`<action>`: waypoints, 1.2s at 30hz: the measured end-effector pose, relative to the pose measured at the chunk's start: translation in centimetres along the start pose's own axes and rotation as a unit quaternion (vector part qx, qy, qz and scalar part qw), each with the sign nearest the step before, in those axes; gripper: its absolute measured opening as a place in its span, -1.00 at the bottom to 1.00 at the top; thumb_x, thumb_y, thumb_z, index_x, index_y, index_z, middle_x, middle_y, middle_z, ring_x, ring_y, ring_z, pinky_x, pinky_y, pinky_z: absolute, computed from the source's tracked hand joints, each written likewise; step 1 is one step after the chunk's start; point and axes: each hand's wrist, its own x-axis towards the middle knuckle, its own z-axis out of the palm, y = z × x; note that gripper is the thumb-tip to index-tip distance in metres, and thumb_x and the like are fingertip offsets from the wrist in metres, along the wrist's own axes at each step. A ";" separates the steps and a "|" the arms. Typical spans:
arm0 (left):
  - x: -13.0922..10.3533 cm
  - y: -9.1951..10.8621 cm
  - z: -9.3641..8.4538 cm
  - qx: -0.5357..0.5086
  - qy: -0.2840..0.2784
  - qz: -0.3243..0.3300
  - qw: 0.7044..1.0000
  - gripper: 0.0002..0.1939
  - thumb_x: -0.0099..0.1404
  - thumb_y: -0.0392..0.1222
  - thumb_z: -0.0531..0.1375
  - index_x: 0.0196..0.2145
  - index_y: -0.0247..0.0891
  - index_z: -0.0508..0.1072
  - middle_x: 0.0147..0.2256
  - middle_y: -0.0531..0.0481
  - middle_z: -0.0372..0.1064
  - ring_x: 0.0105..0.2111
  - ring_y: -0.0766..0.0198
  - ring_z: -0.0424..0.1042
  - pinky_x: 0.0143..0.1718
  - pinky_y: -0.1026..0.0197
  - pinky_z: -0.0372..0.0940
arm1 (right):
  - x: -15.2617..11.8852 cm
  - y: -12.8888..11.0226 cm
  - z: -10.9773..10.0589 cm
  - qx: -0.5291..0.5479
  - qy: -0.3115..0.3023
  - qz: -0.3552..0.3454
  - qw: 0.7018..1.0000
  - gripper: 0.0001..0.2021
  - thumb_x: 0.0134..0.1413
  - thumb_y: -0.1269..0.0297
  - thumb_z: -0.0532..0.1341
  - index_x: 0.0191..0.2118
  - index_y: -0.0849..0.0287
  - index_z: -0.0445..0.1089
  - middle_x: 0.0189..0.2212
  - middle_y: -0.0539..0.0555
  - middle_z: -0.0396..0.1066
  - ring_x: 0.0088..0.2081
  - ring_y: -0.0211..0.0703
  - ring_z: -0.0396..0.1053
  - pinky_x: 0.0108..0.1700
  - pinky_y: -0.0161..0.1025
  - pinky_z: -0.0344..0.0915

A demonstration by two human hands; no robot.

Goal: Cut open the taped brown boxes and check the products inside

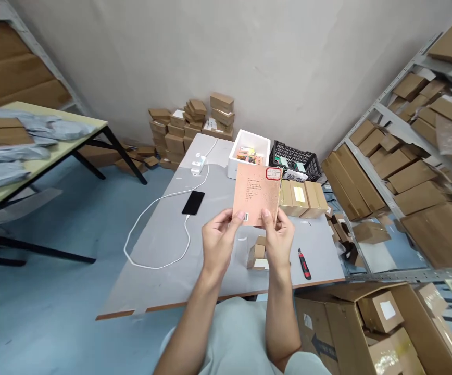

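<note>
A thin pinkish-orange booklet [255, 190] is held up above the table, its printed face toward me. It carries lines of small text, a red-framed label at the top right and a barcode at the lower left. My left hand [220, 237] pinches its lower left corner, thumb in front. My right hand [277, 234] grips the lower right edge the same way. Below the booklet, a small open cardboard box [254, 253] stands on the table, partly hidden by my right wrist. A red and black utility knife [304, 264] lies to the right of that arm.
On the grey table [155, 284] lie a black phone [193, 202], its white cable [148, 208] and a power strip [197, 165]. Behind the booklet stand a white foam box [263, 141], a black crate [306, 160] and taped cartons [315, 200]. A large open carton [331, 317] sits at the lower right.
</note>
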 end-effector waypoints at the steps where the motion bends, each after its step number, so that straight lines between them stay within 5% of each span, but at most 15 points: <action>1: 0.1 0.4 -0.4 0.000 -0.002 0.009 1.000 -0.59 0.26 0.21 0.56 -0.27 -0.21 0.71 -0.29 -0.06 0.65 -0.28 0.14 0.57 -0.19 0.17 0.50 | -0.3 0.0 0.5 -0.004 0.004 -0.002 1.000 -0.52 0.35 -0.25 0.39 -0.23 0.14 0.52 -0.39 -0.01 0.46 -0.35 -0.18 0.38 -0.26 -0.28 0.43; 5: 0.5 1.8 -2.2 0.024 -0.028 0.058 0.998 -0.63 0.31 0.17 0.54 -0.30 -0.20 0.68 -0.30 -0.04 0.60 -0.28 0.16 0.52 -0.18 0.16 0.45 | -1.1 0.2 2.6 -0.026 0.021 -0.022 0.999 -0.50 0.41 -0.28 0.34 -0.10 0.14 0.57 -0.30 0.06 0.59 -0.28 -0.10 0.53 -0.21 -0.24 0.54; 9: 0.8 3.0 -3.6 0.038 -0.039 0.107 0.993 -0.66 0.36 0.12 0.51 -0.34 -0.18 0.64 -0.33 0.00 0.55 -0.28 0.19 0.50 -0.17 0.18 0.43 | -1.7 0.4 4.7 -0.042 0.047 -0.067 0.996 -0.44 0.50 -0.23 0.28 0.28 0.14 0.53 0.05 0.24 0.69 0.08 0.09 0.67 0.12 -0.03 0.65; 12: 1.1 3.4 -4.2 0.035 -0.039 0.137 0.989 -0.72 0.41 0.06 0.48 -0.32 -0.18 0.67 -0.30 -0.01 0.57 -0.25 0.18 0.54 -0.14 0.19 0.46 | -2.0 0.6 6.0 -0.128 0.120 -0.138 0.975 -0.36 0.53 -0.14 0.31 0.50 0.10 0.39 0.39 0.36 0.51 0.42 0.21 0.48 0.43 0.26 0.48; 14: 1.4 3.4 -4.5 0.035 -0.034 0.156 0.987 -0.73 0.43 0.04 0.46 -0.33 -0.17 0.67 -0.30 -0.02 0.57 -0.24 0.18 0.55 -0.16 0.19 0.47 | -2.3 0.7 6.7 -0.210 0.162 -0.189 0.945 -0.47 0.54 -0.07 0.32 0.45 0.03 0.48 0.47 0.34 0.43 0.52 0.25 0.35 0.53 0.39 0.33; 18: 2.1 3.1 -5.2 0.074 -0.028 0.209 0.975 -0.75 0.44 0.05 0.47 -0.30 -0.16 0.72 -0.32 -0.02 0.59 -0.29 0.19 0.55 -0.21 0.19 0.49 | -2.3 0.5 7.9 -0.209 0.103 -0.218 0.948 -0.64 0.63 0.02 0.20 0.24 -0.02 0.67 0.36 0.27 0.56 0.40 0.17 0.50 0.46 0.29 0.44; 23: 2.7 2.9 -6.2 0.149 -0.070 0.298 0.940 -0.82 0.47 -0.02 0.43 -0.24 -0.09 0.80 -0.28 -0.08 0.66 -0.27 0.12 0.65 -0.15 0.14 0.58 | -2.2 0.0 8.9 -0.110 0.053 -0.177 0.977 -0.56 0.51 -0.18 0.30 0.04 0.09 0.70 -0.01 0.22 0.71 0.08 0.14 0.67 0.10 0.03 0.66; 28: 2.6 3.4 -6.6 0.161 -0.138 0.332 0.919 -0.82 0.51 -0.18 0.36 -0.15 -0.02 0.82 -0.20 -0.07 0.71 -0.18 0.11 0.71 -0.06 0.15 0.60 | -2.3 0.4 8.6 -0.120 0.065 -0.133 0.982 -0.50 0.48 -0.25 0.28 -0.31 0.09 0.54 -0.41 0.03 0.56 -0.35 -0.11 0.49 -0.18 -0.18 0.52; 31: 3.3 3.9 -7.4 0.144 -0.183 0.294 0.927 -0.79 0.47 -0.10 0.40 0.01 -0.04 0.81 -0.10 -0.11 0.72 -0.10 0.07 0.71 0.02 0.09 0.60 | -2.1 0.1 8.0 -0.067 0.068 -0.108 0.990 -0.44 0.48 -0.34 0.23 -0.30 0.09 0.49 -0.41 0.01 0.50 -0.35 -0.13 0.44 -0.21 -0.20 0.48; 34: 4.8 3.7 -8.8 0.114 -0.109 0.213 0.964 -0.62 0.42 0.10 0.47 0.08 -0.12 0.79 -0.04 -0.15 0.70 -0.10 0.08 0.67 -0.02 0.11 0.59 | -2.1 -0.4 7.3 -0.019 0.042 -0.089 0.995 -0.42 0.40 -0.39 0.29 -0.35 0.07 0.42 -0.44 -0.02 0.40 -0.35 -0.14 0.38 -0.26 -0.24 0.44; 36: 5.7 3.2 -9.4 0.090 -0.108 0.134 0.981 -0.49 0.34 0.26 0.52 0.01 -0.19 0.80 -0.08 -0.17 0.71 -0.14 0.07 0.66 -0.08 0.12 0.58 | -2.4 -0.7 7.1 -0.002 0.015 -0.073 0.997 -0.43 0.38 -0.39 0.32 -0.35 0.06 0.42 -0.43 -0.01 0.41 -0.33 -0.13 0.39 -0.23 -0.23 0.46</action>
